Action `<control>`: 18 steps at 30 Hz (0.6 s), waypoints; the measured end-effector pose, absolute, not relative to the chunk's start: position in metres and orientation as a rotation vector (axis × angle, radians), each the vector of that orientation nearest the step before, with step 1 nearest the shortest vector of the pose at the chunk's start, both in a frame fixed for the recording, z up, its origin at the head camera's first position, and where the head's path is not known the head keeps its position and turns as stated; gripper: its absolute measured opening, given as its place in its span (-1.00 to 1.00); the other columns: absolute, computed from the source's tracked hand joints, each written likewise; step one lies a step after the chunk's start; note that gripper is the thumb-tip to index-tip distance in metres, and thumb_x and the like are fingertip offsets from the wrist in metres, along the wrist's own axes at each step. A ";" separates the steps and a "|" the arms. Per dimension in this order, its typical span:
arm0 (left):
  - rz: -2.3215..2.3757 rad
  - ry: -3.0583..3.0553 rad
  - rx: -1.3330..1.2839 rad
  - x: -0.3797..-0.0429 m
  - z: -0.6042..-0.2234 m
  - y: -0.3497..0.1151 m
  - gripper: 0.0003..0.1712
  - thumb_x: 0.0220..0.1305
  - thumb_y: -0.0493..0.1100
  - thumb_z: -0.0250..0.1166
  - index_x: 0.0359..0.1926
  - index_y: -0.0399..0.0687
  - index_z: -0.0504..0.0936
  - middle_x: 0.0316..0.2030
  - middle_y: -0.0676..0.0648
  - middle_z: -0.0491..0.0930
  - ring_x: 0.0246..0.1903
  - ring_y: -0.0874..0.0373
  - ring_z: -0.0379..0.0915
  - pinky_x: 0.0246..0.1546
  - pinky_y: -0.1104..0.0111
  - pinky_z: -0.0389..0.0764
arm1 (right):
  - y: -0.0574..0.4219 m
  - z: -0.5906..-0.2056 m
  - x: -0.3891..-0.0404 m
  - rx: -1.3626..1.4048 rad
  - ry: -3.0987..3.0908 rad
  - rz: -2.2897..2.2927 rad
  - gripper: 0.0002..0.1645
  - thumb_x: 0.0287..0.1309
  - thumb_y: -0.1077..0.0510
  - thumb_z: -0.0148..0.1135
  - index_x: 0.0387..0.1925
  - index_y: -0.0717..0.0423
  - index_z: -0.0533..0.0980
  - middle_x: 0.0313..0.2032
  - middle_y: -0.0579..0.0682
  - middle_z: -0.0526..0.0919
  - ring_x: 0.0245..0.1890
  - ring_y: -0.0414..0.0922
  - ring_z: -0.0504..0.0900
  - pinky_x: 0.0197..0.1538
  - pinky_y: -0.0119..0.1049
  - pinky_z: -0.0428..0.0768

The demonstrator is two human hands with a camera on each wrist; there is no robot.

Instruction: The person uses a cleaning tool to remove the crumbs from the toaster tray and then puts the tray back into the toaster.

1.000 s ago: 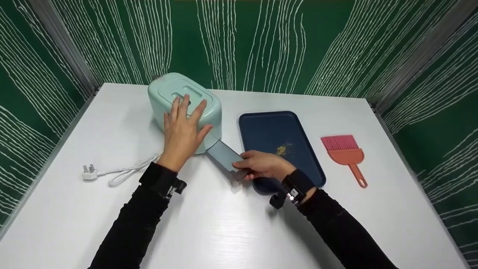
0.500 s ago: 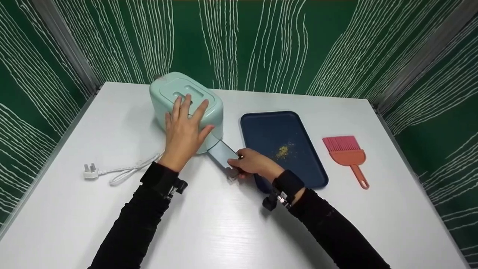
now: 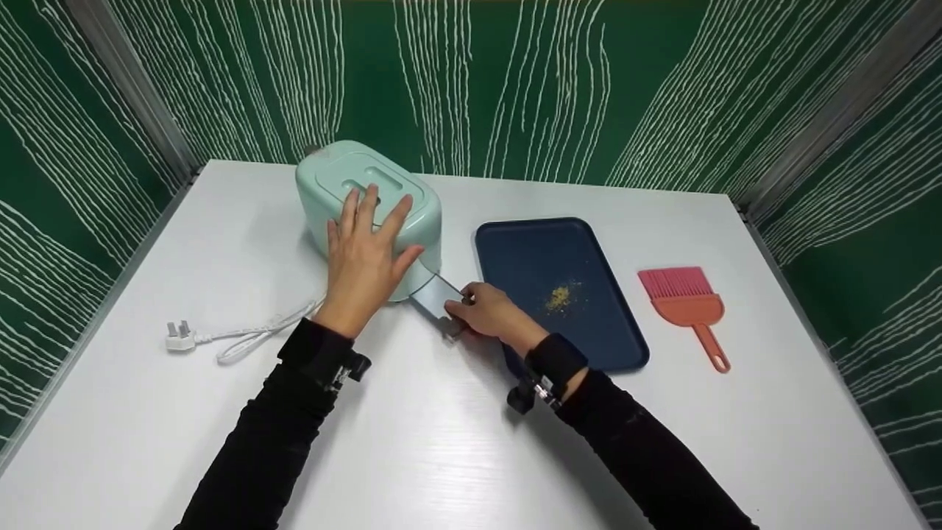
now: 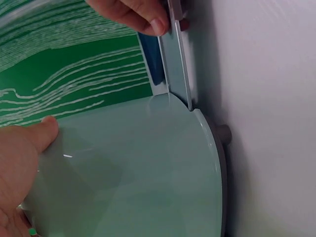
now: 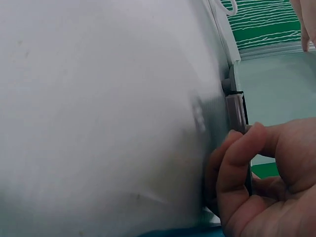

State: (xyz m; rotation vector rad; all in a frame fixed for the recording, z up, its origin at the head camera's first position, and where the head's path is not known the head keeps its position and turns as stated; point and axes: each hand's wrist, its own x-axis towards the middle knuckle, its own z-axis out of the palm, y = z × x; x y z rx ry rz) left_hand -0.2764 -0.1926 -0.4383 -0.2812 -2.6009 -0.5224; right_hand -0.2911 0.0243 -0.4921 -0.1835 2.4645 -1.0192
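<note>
A mint-green toaster (image 3: 421,210) stands on the table at the back left, lidded on top. My left hand (image 3: 362,269) rests on its top and near side with fingers spread and fairly straight. From the toaster's low front end a flat grey crumb tray (image 3: 430,298) sticks partway out. Its outer end is pinched between thumb and fingers of my right hand (image 3: 491,313). In the left wrist view the crumb tray (image 4: 177,64) enters a slot at the toaster's base. The right wrist view shows the tray's dark end (image 5: 237,112) beside curled fingers.
A navy-blue tray (image 3: 530,254) with yellowish crumbs (image 3: 560,297) lies just right of my right hand. Farther right lies an orange brush (image 3: 688,308) with pink bristles. The toaster's white cord and plug (image 3: 180,336) lie at left. Green walls surround the white table.
My right hand has moved left toward the toaster, and less of the crumb tray now sticks out. The left hand stays in place on the toaster.
</note>
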 end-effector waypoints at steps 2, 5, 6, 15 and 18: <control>-0.518 -2.608 -0.277 -0.276 -0.438 -0.193 -0.22 0.46 0.21 0.36 0.60 0.24 0.38 0.65 -0.33 0.15 0.67 -0.34 -0.05 0.48 -0.53 0.15 | 0.022 -0.493 -0.291 -0.182 2.489 -1.041 -0.59 0.57 -0.14 0.21 0.00 0.15 0.52 -0.40 -0.07 0.54 -0.50 -0.20 0.52 -0.36 -0.34 0.44; -0.514 -2.595 -0.284 -0.277 -0.439 -0.192 -0.22 0.45 0.20 0.37 0.59 0.23 0.40 0.64 -0.34 0.16 0.66 -0.35 -0.02 0.47 -0.54 0.15 | 0.019 -0.493 -0.292 -0.178 2.508 -1.073 -0.62 0.56 -0.12 0.22 -0.06 0.13 0.51 -0.38 -0.08 0.54 -0.46 -0.19 0.52 -0.32 -0.34 0.45; -0.516 -2.593 -0.286 -0.277 -0.439 -0.192 -0.22 0.45 0.20 0.37 0.59 0.23 0.40 0.64 -0.34 0.17 0.66 -0.35 -0.02 0.47 -0.54 0.15 | 0.018 -0.493 -0.292 -0.175 2.509 -1.085 -0.63 0.56 -0.12 0.22 -0.07 0.13 0.51 -0.39 -0.08 0.55 -0.46 -0.19 0.52 -0.32 -0.35 0.45; -0.510 -2.598 -0.291 -0.277 -0.440 -0.193 -0.21 0.45 0.23 0.35 0.60 0.25 0.38 0.65 -0.34 0.15 0.67 -0.34 -0.04 0.48 -0.54 0.15 | 0.013 -0.495 -0.294 -0.084 2.387 -1.289 -0.54 0.55 -0.02 0.27 0.23 0.23 0.52 -0.31 -0.04 0.65 -0.48 -0.28 0.66 -0.35 -0.44 0.60; -0.501 -2.589 -0.294 -0.277 -0.440 -0.194 -0.21 0.45 0.22 0.37 0.60 0.23 0.39 0.64 -0.35 0.16 0.66 -0.35 -0.02 0.46 -0.54 0.17 | 0.011 -0.495 -0.295 -0.030 2.304 -1.384 -0.46 0.53 0.03 0.30 0.34 0.24 0.46 -0.29 0.00 0.67 -0.51 -0.28 0.70 -0.36 -0.44 0.65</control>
